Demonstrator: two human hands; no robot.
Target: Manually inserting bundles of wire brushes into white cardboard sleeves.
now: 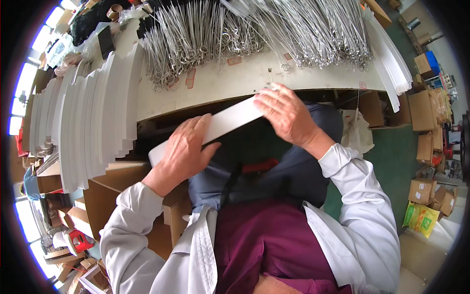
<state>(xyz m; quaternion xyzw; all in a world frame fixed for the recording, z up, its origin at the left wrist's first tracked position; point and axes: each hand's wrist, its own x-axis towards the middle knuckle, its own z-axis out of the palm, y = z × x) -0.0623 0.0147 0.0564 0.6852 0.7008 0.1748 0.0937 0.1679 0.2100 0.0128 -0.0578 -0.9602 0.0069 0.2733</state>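
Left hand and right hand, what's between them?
In the head view, a long white piece spans from the left hand to the right hand.

We take this for a workshop or small factory floor. Before us stands a pale workbench (210,88) heaped with bundles of thin metal rods (328,34), many ending in loops, and at the left we see long white strips (98,117) in stacks, far more than a home would keep. We also see cardboard boxes (422,190) piled over a green floor (389,166).
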